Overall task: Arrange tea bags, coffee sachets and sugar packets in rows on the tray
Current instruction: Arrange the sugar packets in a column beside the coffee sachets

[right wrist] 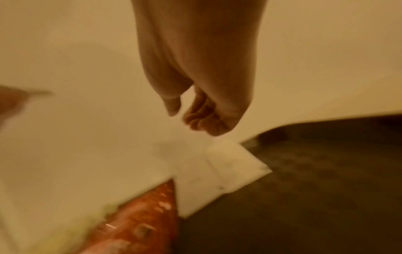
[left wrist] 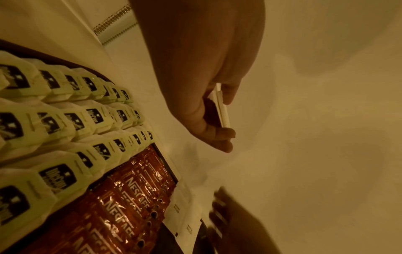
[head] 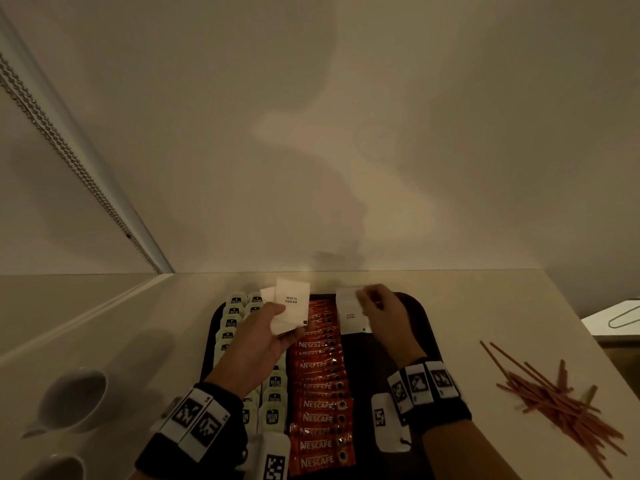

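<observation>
Sugar packets (head: 353, 315) were the last job on the dark tray (head: 391, 355). Green tea bags (head: 273, 415) already sat in neat rows along its left side. Red Nescafe coffee sachets (head: 320, 403) made one long row down the middle. On the right, only the first white sugar packets lay flat at the far end, just beside the coffee row. Most of that side was still bare, so I think the sugar row had only just begun.

The left hand (head: 258, 341) was lifted over the tea bags. Its thumb and fingers were curled round a small stack of white sugar packets (head: 292, 304). The right hand (head: 382, 315) was over the far right part of the tray, right by the laid packets. Its fingers (right wrist: 203, 118) were loosely bent and held nothing. They were just past the packets' far edge. The blur hid whether they touched.
</observation>
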The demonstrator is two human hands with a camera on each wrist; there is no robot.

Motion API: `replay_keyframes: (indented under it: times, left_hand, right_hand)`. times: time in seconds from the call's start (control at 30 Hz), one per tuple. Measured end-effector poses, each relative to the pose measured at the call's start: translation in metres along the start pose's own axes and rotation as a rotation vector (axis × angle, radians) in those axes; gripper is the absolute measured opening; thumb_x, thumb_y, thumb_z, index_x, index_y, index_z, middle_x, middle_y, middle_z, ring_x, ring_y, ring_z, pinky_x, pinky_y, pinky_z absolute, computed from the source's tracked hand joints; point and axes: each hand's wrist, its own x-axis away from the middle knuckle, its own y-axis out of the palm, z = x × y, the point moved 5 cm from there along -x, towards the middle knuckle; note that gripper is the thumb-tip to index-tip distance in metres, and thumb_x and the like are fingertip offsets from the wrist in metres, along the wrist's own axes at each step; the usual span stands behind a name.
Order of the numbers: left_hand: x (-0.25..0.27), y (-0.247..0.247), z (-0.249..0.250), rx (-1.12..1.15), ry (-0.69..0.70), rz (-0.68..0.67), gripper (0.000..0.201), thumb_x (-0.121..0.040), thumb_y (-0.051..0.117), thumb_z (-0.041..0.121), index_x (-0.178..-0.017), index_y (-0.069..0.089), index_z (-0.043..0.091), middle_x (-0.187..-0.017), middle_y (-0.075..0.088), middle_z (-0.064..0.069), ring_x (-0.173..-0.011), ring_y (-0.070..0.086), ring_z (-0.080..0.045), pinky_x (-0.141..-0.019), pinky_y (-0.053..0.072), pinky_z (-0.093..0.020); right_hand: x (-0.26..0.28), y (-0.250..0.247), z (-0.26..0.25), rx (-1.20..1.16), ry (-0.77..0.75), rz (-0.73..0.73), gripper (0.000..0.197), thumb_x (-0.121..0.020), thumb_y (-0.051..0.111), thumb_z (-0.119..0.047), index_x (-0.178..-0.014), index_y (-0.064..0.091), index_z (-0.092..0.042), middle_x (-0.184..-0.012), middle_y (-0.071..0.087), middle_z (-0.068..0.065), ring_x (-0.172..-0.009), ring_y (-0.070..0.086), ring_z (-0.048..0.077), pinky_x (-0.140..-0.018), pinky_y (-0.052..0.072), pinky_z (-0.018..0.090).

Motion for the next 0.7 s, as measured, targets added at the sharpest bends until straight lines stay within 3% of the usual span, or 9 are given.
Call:
replay_keyframes:
  times: [0.07,0.13,0.2,0.27,0.4,0.5,0.6,0.7]
  left_hand:
    - [0.001,0.004,-0.003,-0.033,-0.003,-0.01,0.018,-0.095,0.046,0.007,-0.109,0.056,0.002,-0.111,0.061,-0.022,-0.094,0.061,-0.031,-0.056,0.057,-0.023]
    - [0.002,0.007,-0.007,-0.086,0.008,-0.032,0.022,-0.094,0.05,0.008,-0.113,0.058,0.001,-0.108,0.065,-0.017,-0.093,0.063,-0.026,-0.061,0.058,-0.025]
    - [0.003,0.007,-0.01,-0.14,0.02,-0.043,0.023,-0.093,0.052,0.009,-0.114,0.059,0.003,-0.105,0.066,-0.014,-0.094,0.064,-0.022,-0.065,0.058,-0.026]
    - [0.002,0.005,-0.011,-0.142,0.012,-0.022,0.023,-0.094,0.051,0.009,-0.114,0.059,0.003,-0.109,0.065,-0.017,-0.1,0.063,-0.027,-0.067,0.059,-0.028]
    - [0.003,-0.002,-0.004,0.012,0.016,-0.027,0.027,-0.097,0.037,0.01,-0.116,0.055,0.003,-0.103,0.066,-0.019,-0.094,0.062,-0.031,-0.063,0.06,-0.029]
    - [0.003,-0.008,0.005,0.063,0.074,-0.03,0.031,-0.096,0.033,0.008,-0.12,0.051,0.005,-0.1,0.066,-0.017,-0.09,0.06,-0.027,-0.062,0.06,-0.029]
    - [0.002,-0.01,0.007,0.079,0.085,0.02,0.03,-0.094,0.032,0.004,-0.119,0.049,0.005,-0.103,0.061,-0.018,-0.092,0.056,-0.028,-0.061,0.058,-0.03]
    - [0.003,-0.013,0.004,0.087,0.068,0.083,0.023,-0.093,0.033,0.001,-0.108,0.049,0.006,-0.099,0.053,-0.015,-0.089,0.053,-0.03,-0.055,0.058,-0.03]
  right_hand:
    - [0.021,0.02,-0.036,-0.149,-0.057,-0.22,0.018,-0.09,0.057,-0.034,-0.097,0.06,-0.018,-0.094,0.065,-0.005,-0.085,0.062,0.01,-0.065,0.046,0.016]
    - [0.034,0.034,-0.054,-0.23,-0.094,-0.285,0.021,-0.087,0.062,-0.031,-0.097,0.061,-0.012,-0.092,0.067,-0.002,-0.083,0.065,0.011,-0.069,0.054,0.021]
    - [0.037,0.04,-0.057,-0.242,-0.115,-0.243,0.019,-0.087,0.064,-0.024,-0.098,0.061,-0.008,-0.092,0.068,0.004,-0.085,0.066,0.017,-0.074,0.057,0.031]
    - [0.035,0.039,-0.048,-0.306,-0.07,-0.214,0.016,-0.088,0.063,-0.021,-0.099,0.061,-0.01,-0.096,0.068,0.006,-0.089,0.067,0.022,-0.077,0.058,0.037]
    - [0.019,0.01,-0.013,-0.356,0.061,-0.067,0.021,-0.092,0.057,-0.016,-0.112,0.059,-0.012,-0.107,0.064,0.007,-0.09,0.065,0.019,-0.069,0.055,0.026]
    - [0.005,-0.01,0.024,-0.171,0.125,0.014,0.023,-0.095,0.049,-0.008,-0.116,0.058,-0.011,-0.108,0.063,0.005,-0.087,0.063,0.014,-0.065,0.053,0.021]
    - [-0.001,-0.013,0.052,0.03,0.165,0.016,0.018,-0.094,0.052,-0.011,-0.109,0.06,-0.012,-0.109,0.065,0.008,-0.089,0.063,0.018,-0.066,0.054,0.022]
    - [-0.001,-0.006,0.063,0.092,0.187,0.002,0.008,-0.091,0.059,-0.013,-0.098,0.059,-0.015,-0.104,0.065,0.006,-0.09,0.062,0.017,-0.068,0.052,0.02]
